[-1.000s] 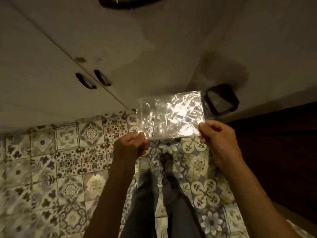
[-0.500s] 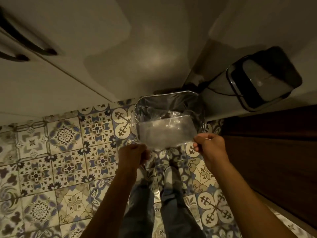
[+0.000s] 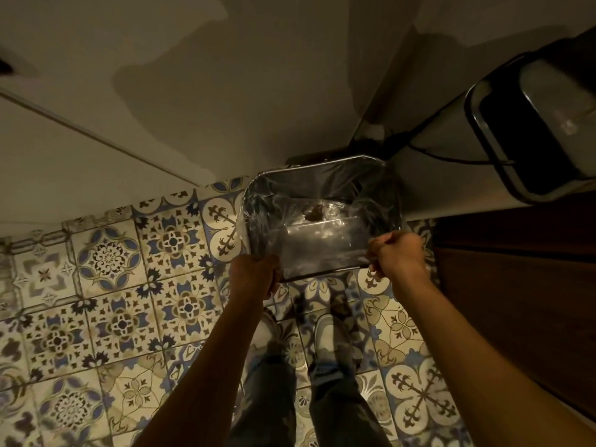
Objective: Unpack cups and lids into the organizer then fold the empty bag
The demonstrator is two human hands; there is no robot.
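A clear, folded plastic bag (image 3: 317, 245) is held flat between both hands, just above the open mouth of a small bin (image 3: 392, 188) lined with a dark, shiny liner. The left hand (image 3: 253, 277) is closed in a narrow grip on the bag's lower left corner; the right hand (image 3: 398, 253) is closed in a narrow grip on its right edge. A small brownish scrap (image 3: 312, 213) is seen inside the bin, beyond the bag's far edge. The bin is set on a patterned tile floor (image 3: 122, 285), against pale cabinet fronts (image 3: 161, 91). The bin's raised lid (image 3: 529, 130) is visible at the upper right. Dark wood panelling (image 3: 522, 301) is seen to the right. Both forearms are stretched forward, and the person's legs and shoes (image 3: 332, 337) are seen below the bag.
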